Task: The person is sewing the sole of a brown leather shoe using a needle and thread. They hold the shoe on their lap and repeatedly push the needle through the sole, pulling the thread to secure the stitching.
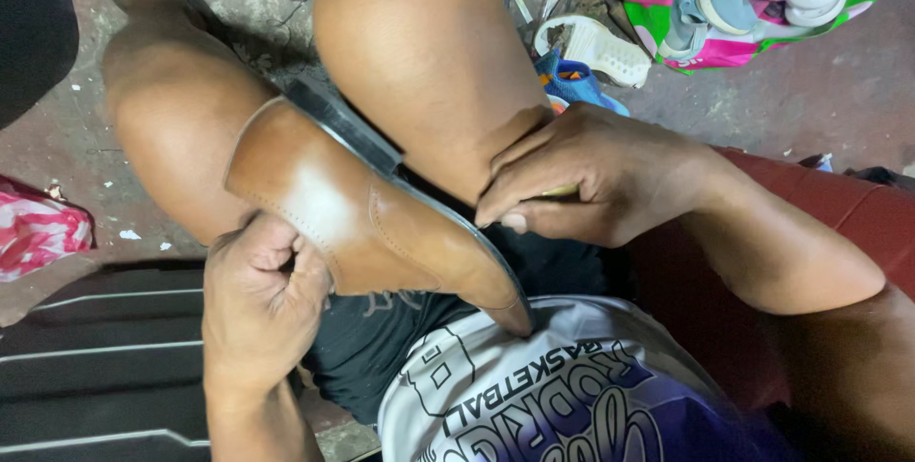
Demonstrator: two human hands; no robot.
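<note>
2 hands work 1 tan leather shoe (pixel 372 224), wedged between the knees with its toe aimed at 5 o'clock. At 8 o'clock of the shoe, the left hand (pixel 259 302) curls tight, fingers pressed against the upper. At 3 o'clock, the right hand (pixel 586 176) closes around a pale, thin tool (pixel 560 191), fingertips at the sole edge. A bag of shoes (pixel 743 0) sits at 1 o'clock on the floor.

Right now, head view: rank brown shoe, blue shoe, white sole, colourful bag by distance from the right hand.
From the right hand:
1. brown shoe, just left of it, between the knees
2. blue shoe, on the floor above it
3. white sole, just beyond
4. colourful bag, top right
</note>
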